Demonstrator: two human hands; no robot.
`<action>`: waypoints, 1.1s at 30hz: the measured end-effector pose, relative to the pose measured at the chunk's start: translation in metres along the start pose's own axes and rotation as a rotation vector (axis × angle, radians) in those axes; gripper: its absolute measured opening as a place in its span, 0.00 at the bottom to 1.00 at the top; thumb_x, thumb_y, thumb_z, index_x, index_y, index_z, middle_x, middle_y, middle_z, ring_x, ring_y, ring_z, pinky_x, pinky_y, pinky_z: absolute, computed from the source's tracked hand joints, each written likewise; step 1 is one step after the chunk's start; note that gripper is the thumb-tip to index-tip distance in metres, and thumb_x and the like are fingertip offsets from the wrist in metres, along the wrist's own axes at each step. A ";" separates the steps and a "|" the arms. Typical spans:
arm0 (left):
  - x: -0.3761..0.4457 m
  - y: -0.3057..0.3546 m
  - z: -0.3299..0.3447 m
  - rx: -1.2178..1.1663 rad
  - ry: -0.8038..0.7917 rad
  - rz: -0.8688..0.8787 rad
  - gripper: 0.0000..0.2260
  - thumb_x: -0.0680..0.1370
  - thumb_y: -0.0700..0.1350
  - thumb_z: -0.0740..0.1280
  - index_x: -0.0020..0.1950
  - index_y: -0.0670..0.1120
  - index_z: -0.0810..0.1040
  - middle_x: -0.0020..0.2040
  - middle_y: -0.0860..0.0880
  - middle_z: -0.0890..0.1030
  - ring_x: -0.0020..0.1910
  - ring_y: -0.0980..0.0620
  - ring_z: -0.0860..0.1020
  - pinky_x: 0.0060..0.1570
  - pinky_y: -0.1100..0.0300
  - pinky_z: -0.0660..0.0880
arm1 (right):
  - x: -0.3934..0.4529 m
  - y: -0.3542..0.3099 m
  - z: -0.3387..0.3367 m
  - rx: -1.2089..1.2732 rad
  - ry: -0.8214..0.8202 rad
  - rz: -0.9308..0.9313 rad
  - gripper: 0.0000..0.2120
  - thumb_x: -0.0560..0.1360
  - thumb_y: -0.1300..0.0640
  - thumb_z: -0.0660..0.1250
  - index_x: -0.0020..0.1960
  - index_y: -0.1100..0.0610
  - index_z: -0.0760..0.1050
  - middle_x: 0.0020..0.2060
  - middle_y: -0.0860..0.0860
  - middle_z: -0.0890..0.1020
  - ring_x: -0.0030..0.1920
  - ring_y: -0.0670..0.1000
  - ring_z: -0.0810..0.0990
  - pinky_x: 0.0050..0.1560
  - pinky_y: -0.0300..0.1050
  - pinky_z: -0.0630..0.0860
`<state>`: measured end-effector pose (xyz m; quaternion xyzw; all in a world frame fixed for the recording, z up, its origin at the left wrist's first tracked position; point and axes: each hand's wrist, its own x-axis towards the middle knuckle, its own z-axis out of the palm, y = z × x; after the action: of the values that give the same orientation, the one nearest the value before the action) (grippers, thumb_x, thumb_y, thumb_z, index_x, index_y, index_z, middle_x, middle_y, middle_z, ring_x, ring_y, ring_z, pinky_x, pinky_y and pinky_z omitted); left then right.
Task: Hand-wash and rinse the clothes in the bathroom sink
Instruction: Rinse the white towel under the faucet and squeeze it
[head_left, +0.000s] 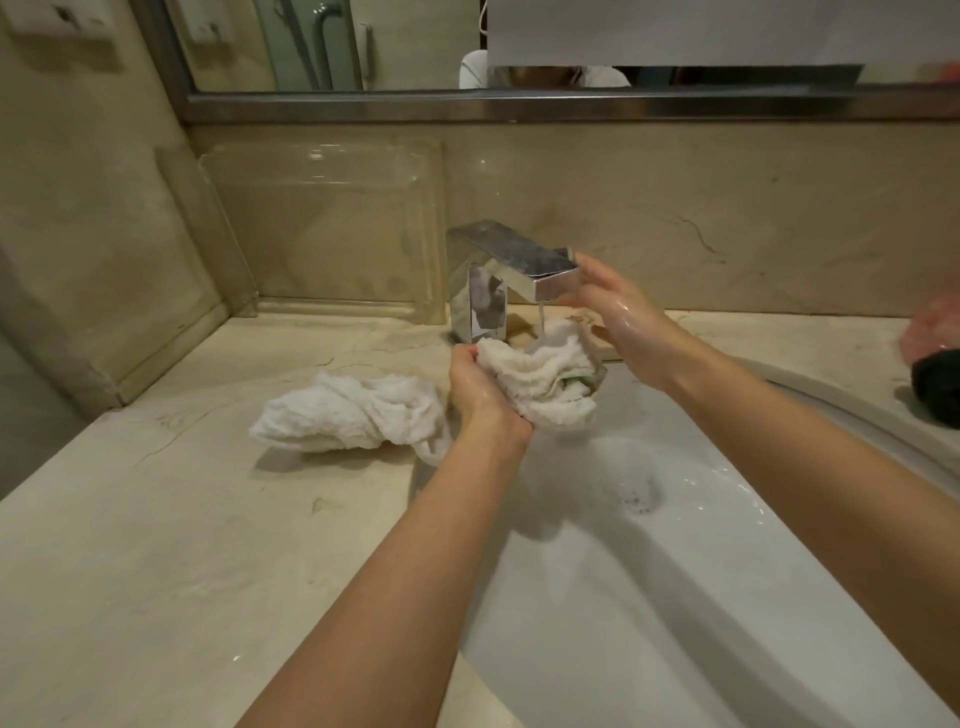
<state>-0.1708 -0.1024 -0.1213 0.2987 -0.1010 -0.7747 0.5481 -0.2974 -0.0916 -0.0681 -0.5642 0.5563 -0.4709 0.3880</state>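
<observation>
Under faucet spout (540, 273), far side of sink (701, 597): left hand (475, 387) gripped bunched white washcloth (540, 379) in thin water stream. Right hand (618, 317), wet, fingers spread, touched spout end. Second white towel (353, 413) lay on marble counter (171, 519), left of sink. Risks: one-hand grip could let heavy soaked cloth slip into basin; water could run off cloth onto counter and wet towel.

A towel (348, 418) lies on the counter (156, 519) left of the sink (675, 597), the tap (511, 275) behind the basin.
</observation>
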 end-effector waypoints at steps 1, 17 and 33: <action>-0.001 0.001 0.000 -0.010 0.001 -0.005 0.22 0.71 0.51 0.61 0.59 0.40 0.79 0.62 0.36 0.78 0.58 0.36 0.79 0.60 0.37 0.74 | -0.007 0.005 -0.003 0.006 -0.046 0.019 0.23 0.76 0.47 0.66 0.70 0.44 0.69 0.67 0.43 0.74 0.65 0.45 0.71 0.65 0.50 0.65; -0.043 -0.023 0.015 0.461 -0.219 0.324 0.05 0.64 0.46 0.62 0.29 0.46 0.70 0.31 0.48 0.71 0.32 0.50 0.70 0.33 0.58 0.69 | -0.092 0.033 0.012 0.891 0.099 0.683 0.17 0.78 0.46 0.62 0.51 0.59 0.81 0.45 0.59 0.84 0.47 0.56 0.83 0.47 0.50 0.81; -0.060 -0.037 0.011 0.985 -0.484 0.525 0.13 0.68 0.46 0.78 0.51 0.55 0.81 0.47 0.59 0.83 0.48 0.59 0.81 0.46 0.66 0.79 | -0.099 0.037 -0.008 0.607 0.111 0.563 0.24 0.78 0.45 0.52 0.56 0.60 0.79 0.49 0.60 0.83 0.48 0.58 0.81 0.49 0.51 0.76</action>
<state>-0.1931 -0.0360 -0.1098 0.2976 -0.6398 -0.5217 0.4795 -0.3088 0.0049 -0.1115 -0.2238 0.5448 -0.5189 0.6196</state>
